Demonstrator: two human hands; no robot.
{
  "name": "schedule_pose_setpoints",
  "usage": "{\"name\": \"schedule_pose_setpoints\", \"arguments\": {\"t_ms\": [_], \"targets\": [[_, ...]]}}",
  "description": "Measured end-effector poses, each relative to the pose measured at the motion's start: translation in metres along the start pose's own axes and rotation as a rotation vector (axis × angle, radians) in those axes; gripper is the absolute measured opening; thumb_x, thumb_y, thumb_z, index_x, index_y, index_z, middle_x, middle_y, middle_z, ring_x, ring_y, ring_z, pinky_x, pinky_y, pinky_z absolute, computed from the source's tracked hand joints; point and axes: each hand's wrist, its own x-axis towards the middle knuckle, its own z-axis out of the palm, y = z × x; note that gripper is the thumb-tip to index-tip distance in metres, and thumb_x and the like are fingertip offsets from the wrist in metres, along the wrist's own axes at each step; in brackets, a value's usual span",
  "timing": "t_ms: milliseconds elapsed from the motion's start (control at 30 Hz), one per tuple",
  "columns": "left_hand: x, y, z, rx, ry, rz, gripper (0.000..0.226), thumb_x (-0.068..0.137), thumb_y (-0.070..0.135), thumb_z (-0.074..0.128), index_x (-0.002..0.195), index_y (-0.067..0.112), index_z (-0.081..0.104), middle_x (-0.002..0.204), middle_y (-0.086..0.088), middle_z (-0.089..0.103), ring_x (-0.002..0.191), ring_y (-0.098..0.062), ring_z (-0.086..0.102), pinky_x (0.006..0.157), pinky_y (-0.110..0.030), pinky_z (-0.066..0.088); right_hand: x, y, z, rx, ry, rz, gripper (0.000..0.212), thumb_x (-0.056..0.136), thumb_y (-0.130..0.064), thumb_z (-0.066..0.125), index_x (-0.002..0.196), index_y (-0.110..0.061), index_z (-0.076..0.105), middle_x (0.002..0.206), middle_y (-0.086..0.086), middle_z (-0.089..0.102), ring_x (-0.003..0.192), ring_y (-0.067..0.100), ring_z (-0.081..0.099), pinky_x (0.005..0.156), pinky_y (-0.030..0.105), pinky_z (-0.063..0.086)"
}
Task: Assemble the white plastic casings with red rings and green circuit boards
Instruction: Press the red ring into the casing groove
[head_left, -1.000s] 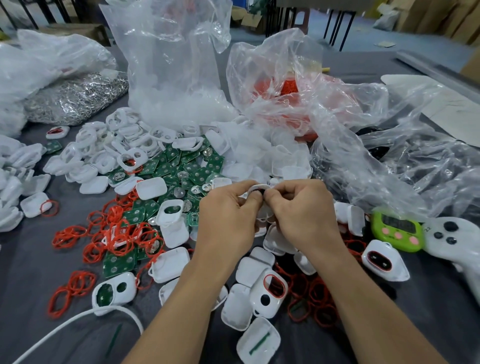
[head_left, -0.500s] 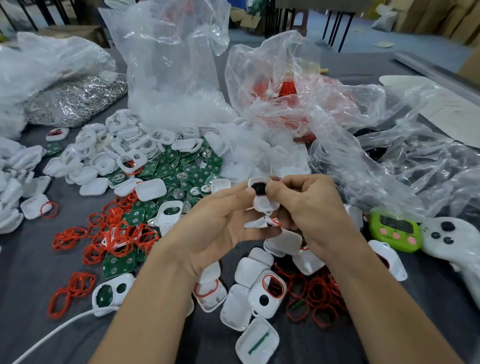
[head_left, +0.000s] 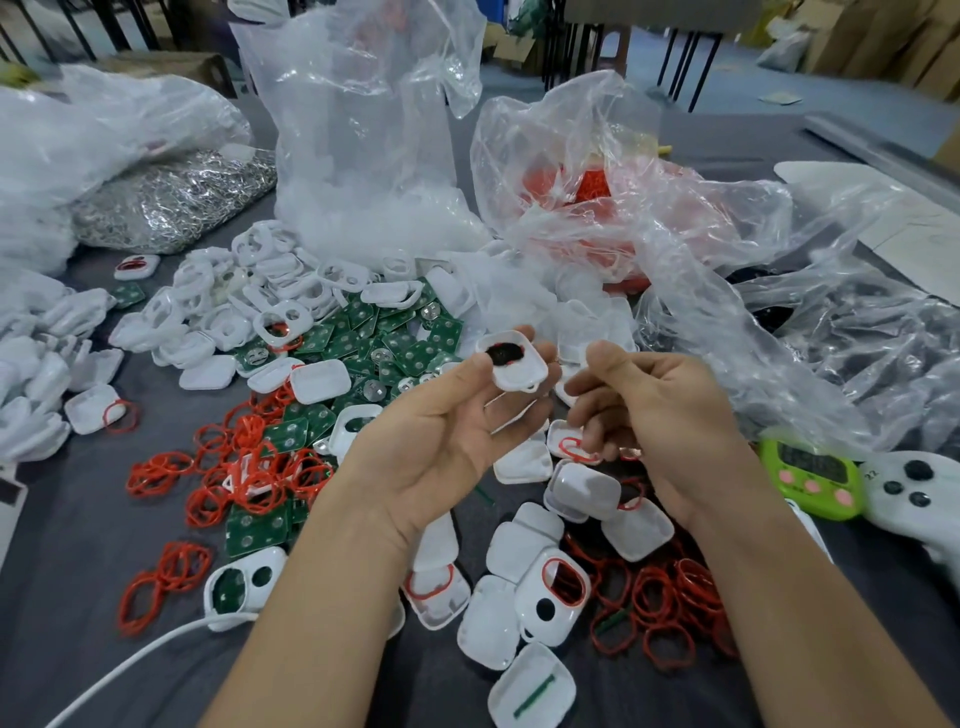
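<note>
My left hand (head_left: 452, 441) is turned palm up and pinches a white plastic casing (head_left: 514, 364) between thumb and fingertips; a dark oval window with a red rim shows in the casing. My right hand (head_left: 649, 410) hovers just right of it, fingers loosely curled, touching nothing that I can see. Green circuit boards (head_left: 395, 348) lie heaped behind the hands. Loose red rings (head_left: 244, 467) are scattered on the left and more red rings (head_left: 670, 603) on the lower right. White casing halves (head_left: 524, 551) lie below my hands.
Clear plastic bags (head_left: 363, 156) of white parts and red rings (head_left: 587, 182) stand at the back. A bag of shiny metal pieces (head_left: 171, 202) lies far left. A green timer (head_left: 810, 478) and a white controller (head_left: 914, 493) sit at the right. A white cable (head_left: 156, 649) crosses the lower left.
Both hands were pressed together on the casing over the table. The left hand has turned palm up and lifted the casing, and the right hand has let go and moved off to the right.
</note>
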Motion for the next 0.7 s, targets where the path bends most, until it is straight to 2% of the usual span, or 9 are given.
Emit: {"name": "schedule_pose_setpoints", "arguments": {"t_ms": [167,267,333,400,500,600,700], "targets": [[-0.004,0.003,0.0,-0.079,-0.053,0.024,0.04,0.095,0.023,0.052,0.124,0.005,0.072,0.125,-0.014,0.072,0.105,-0.021,0.074,0.086,-0.034,0.061,0.001,0.006,0.001,-0.108,0.039,-0.068,0.035,0.101,-0.025,0.066,0.071,-0.01,0.075,0.063,0.014,0.069,0.043,0.018,0.057,0.039,0.024,0.043],[-0.006,0.004,-0.001,-0.085,-0.077,0.029,0.041,0.094,0.022,0.055,0.129,0.004,0.068,0.125,-0.013,0.072,0.106,-0.021,0.074,0.088,-0.034,0.06,-0.001,0.007,0.002,-0.156,0.116,-0.182,0.025,0.096,-0.02,0.07,0.072,-0.014,0.077,0.064,0.009,0.071,0.047,0.017,0.057,0.046,0.023,0.044],[-0.006,0.005,-0.002,-0.09,-0.082,0.027,0.04,0.094,0.02,0.055,0.13,0.006,0.068,0.125,-0.014,0.071,0.108,-0.023,0.073,0.09,-0.034,0.06,-0.004,0.005,0.003,-0.224,0.212,-0.324,0.016,0.09,-0.017,0.073,0.075,-0.022,0.079,0.069,0.001,0.074,0.056,0.012,0.064,0.055,0.022,0.05],[-0.005,0.004,-0.003,-0.087,-0.07,0.02,0.039,0.095,0.018,0.056,0.13,0.008,0.069,0.126,-0.014,0.071,0.109,-0.023,0.072,0.093,-0.033,0.059,-0.011,0.002,0.007,-0.305,0.276,-0.482,0.018,0.087,-0.015,0.074,0.083,-0.032,0.08,0.08,-0.01,0.077,0.075,0.008,0.071,0.067,0.021,0.055],[-0.002,0.003,-0.005,-0.081,-0.049,0.023,0.04,0.089,0.014,0.065,0.128,0.008,0.07,0.121,-0.013,0.073,0.098,-0.019,0.075,0.096,-0.034,0.058,-0.021,-0.001,0.018,-0.533,0.262,-0.716,0.019,0.085,-0.017,0.074,0.096,-0.032,0.08,0.102,-0.018,0.074,0.105,0.009,0.066,0.087,0.018,0.051],[-0.001,0.003,-0.007,-0.047,-0.06,0.033,0.041,0.085,0.015,0.069,0.125,0.011,0.073,0.121,-0.011,0.073,0.087,-0.014,0.075,0.092,-0.034,0.06,-0.024,0.002,0.025,-0.671,0.216,-0.803,0.02,0.084,-0.019,0.077,0.103,-0.023,0.082,0.11,-0.012,0.073,0.112,0.015,0.06,0.097,0.019,0.045],[-0.001,0.002,-0.007,-0.008,-0.066,0.023,0.038,0.087,0.016,0.067,0.124,0.014,0.074,0.121,-0.01,0.074,0.093,-0.014,0.075,0.085,-0.03,0.06,-0.024,0.004,0.027,-0.723,0.19,-0.781,0.02,0.084,-0.026,0.077,0.103,-0.023,0.083,0.114,-0.013,0.072,0.112,0.013,0.058,0.096,0.011,0.041]]}}
